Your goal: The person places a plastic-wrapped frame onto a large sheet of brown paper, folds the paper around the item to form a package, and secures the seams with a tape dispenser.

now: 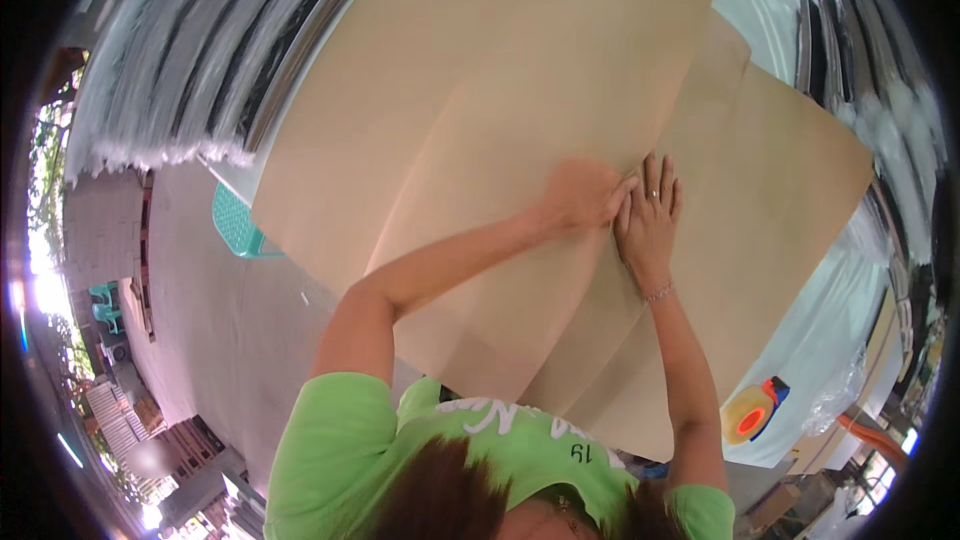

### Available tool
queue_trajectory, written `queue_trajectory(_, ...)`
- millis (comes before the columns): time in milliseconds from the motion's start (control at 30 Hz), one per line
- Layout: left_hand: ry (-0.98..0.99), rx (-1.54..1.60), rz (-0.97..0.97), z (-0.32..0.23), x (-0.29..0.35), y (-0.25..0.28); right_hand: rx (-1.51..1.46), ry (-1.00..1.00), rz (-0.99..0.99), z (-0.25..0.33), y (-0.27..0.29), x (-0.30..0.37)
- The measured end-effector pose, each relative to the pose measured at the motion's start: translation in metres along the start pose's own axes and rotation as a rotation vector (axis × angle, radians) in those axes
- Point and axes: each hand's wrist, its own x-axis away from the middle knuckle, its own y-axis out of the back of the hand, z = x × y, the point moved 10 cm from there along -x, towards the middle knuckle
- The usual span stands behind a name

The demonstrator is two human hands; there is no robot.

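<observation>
A large sheet of brown kraft paper (480, 70) covers most of the table, its right edge running down the middle over another brown sheet (770, 170). Creases cross both sheets. My left hand (583, 195) is closed at that overlapping edge, thumb and fingers pinched on the upper sheet; its finger details are partly blurred. Close beside it, my right hand (648, 225) lies flat on the paper at the edge, palm down and fingers stretched out, holding nothing. The two hands nearly touch.
Stacks of plastic-wrapped dark panels stand at the far left (215, 50) and far right (860, 50). A tape dispenser (756, 410) with a yellowish roll sits on the table's right corner near crumpled clear plastic (835, 390). A green stool (240, 223) stands beyond the left edge.
</observation>
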Motion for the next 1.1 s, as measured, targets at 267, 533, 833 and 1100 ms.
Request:
queue_trajectory(267,0.019,0.108,-0.191,0.000,0.010,0.009,-0.069,-0.056,0.022,0.014,0.000,-0.010)
queue_trajectory(533,0.016,0.086,-0.126,0.006,0.008,0.000,-0.648,-0.168,-0.109,-0.020,0.008,0.000)
queue_trajectory(833,0.071,0.517,-0.259,0.025,0.012,0.014,-0.529,-0.401,-0.361,-0.009,0.016,0.022)
queue_trajectory(1100,0.121,0.428,-0.187,0.034,0.009,0.008,-0.366,-0.324,-0.401,-0.005,0.019,0.020)
